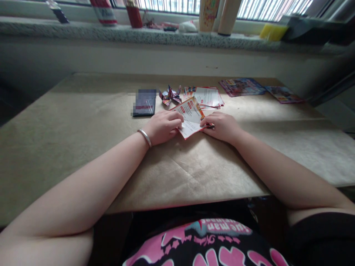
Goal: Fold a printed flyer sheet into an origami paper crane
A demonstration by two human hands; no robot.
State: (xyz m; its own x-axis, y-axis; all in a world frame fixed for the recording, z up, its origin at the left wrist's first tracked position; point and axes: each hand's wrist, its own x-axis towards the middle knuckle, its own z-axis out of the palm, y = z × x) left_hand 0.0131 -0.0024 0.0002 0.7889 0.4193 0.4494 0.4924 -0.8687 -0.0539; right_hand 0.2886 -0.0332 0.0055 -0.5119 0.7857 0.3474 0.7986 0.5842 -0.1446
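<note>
A square sheet of printed paper (191,112), white with red and orange print, lies between my hands with a crease across its lower part. My left hand (165,126) has its fingers closed on the sheet's left edge. At the opposite edge my right hand (222,126) pinches the paper. A small dark bit shows under the right fingers; I cannot make out what it is. Just beyond my left hand stand folded paper pieces (170,95) in dark blue and red. Behind the sheet is a stack of printed leaflets (208,96).
A dark phone-like device (144,102), partly blurred, lies left of the folded pieces. Colourful cards (241,87) and another batch (284,94) sit at the back right of the table (69,147). Bottles and a yellow block (273,32) stand on the stone windowsill (77,32).
</note>
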